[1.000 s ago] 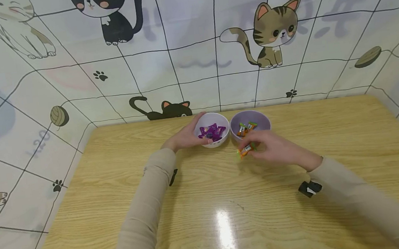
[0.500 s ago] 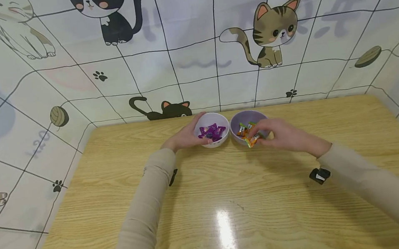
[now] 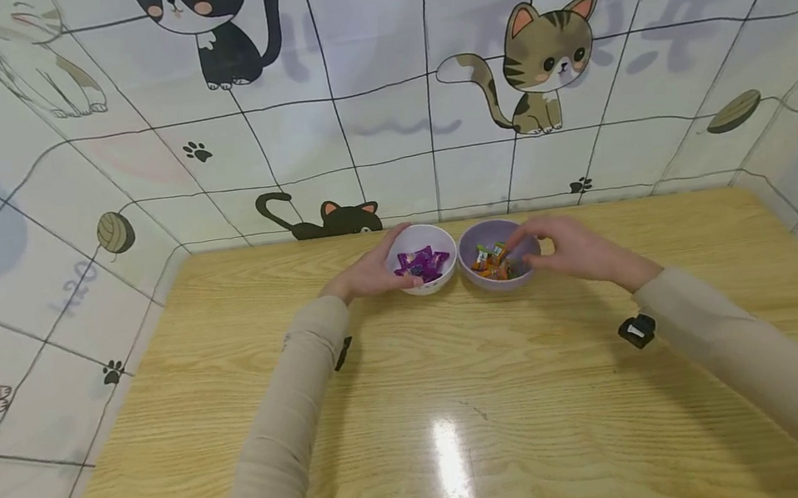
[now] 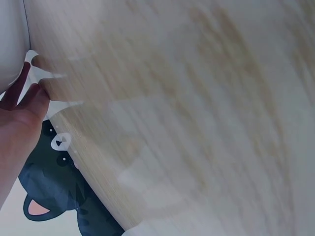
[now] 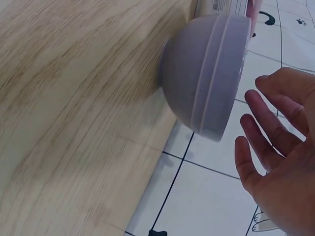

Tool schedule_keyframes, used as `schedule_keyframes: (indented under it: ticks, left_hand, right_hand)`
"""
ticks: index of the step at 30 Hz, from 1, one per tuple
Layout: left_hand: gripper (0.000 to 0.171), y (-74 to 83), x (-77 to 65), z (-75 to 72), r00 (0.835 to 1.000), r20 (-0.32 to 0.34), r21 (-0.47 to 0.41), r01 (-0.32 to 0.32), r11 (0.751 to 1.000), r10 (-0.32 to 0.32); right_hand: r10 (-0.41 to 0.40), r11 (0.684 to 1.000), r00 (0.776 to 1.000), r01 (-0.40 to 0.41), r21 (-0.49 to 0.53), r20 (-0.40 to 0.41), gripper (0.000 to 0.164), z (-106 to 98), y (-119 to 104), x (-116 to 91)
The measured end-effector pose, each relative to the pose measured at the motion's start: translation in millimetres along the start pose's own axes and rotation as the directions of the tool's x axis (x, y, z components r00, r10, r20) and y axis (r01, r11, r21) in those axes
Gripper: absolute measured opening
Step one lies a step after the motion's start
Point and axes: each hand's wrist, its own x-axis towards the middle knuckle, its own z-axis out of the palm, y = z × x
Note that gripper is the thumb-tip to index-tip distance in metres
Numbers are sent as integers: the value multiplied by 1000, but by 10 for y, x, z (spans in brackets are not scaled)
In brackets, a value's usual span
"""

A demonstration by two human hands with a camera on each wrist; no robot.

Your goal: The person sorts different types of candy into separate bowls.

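My left hand (image 3: pixel 370 275) holds the white bowl (image 3: pixel 436 286) from its left side, thumb at the front and fingers toward the back. Several purple-wrapped candies (image 3: pixel 422 264) lie in it. Close beside it on the right stands a lilac bowl (image 3: pixel 502 284) with several orange-and-green wrapped candies (image 3: pixel 492 262) inside. Over that bowl's right rim is my right hand (image 3: pixel 572 251). The right wrist view shows its fingers (image 5: pixel 263 142) spread and loosely bent, with nothing held. In the left wrist view, the left fingers (image 4: pixel 34 101) are against the white bowl's side.
Both bowls stand near the back edge of the wooden table (image 3: pixel 421 414). A cloth printed with cats and grid lines (image 3: pixel 382 117) rises behind the table and at its sides. Dark devices (image 3: pixel 637 330) are strapped to the wrists.
My right hand has moved from in front of the lilac bowl to over it and let go of an orange-wrapped candy inside. The left hand has stayed on the white bowl.
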Motion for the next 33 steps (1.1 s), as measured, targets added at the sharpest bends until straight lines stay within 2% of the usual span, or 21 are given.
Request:
schedule_keyframes:
  ticks: [6,15,21,27,33]
  left_hand:
    - [105,29,-53,-32,1000,9,6,-13,1000,13]
    - [104,-17,-149,-97,1000,0,23,-12,1000,12]
    - [104,-41,-207,-152,999,-21,116,-34,993,36]
    - [103,-61,-286,-105,993,-93,239,-52,970,76]
    - [100,-74,-493,-23,978,-188,319,-28,947,92]
  right_hand:
    - [-6,1000,999,6,10,-40,21,-12,72,-96]
    - [-38,999,992,43,33,-121,19,79,99,-264]
    - [-36,999,984,42,26,-176,22,162,143,-376]
    - [15,1000,980,-13,11,-196,28,218,221,-479]
    - [104,993,981,-113,-43,-166,39,226,260,-561]
